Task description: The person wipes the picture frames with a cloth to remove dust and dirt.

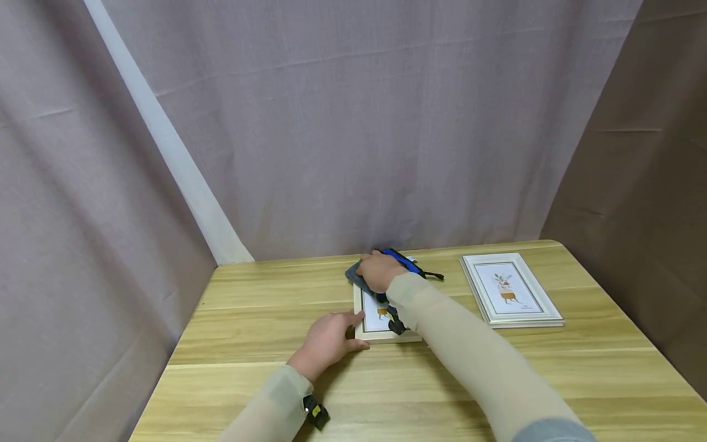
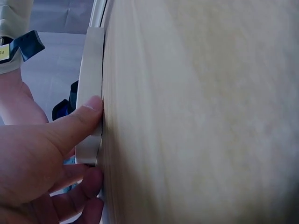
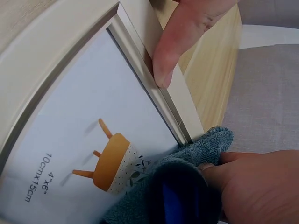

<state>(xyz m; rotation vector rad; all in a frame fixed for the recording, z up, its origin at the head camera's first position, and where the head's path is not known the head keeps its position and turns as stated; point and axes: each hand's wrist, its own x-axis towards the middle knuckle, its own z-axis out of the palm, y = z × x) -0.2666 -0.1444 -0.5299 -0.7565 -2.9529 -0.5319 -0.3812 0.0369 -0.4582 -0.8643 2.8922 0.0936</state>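
Cream picture frame (image 1: 373,322), one, printed with an orange-legged motif: flat on the wooden surface (image 1: 254,307), near the middle of its far edge. Left hand (image 1: 329,336): grips the frame's near-left corner, thumb against the near side. Right hand (image 1: 381,272): grips a grey-blue cloth (image 3: 135,200) over the frame's far part. Blue-and-black strapped item (image 1: 402,260): beside that hand. Stacked white frames (image 1: 509,291): near the surface's far-right corner.
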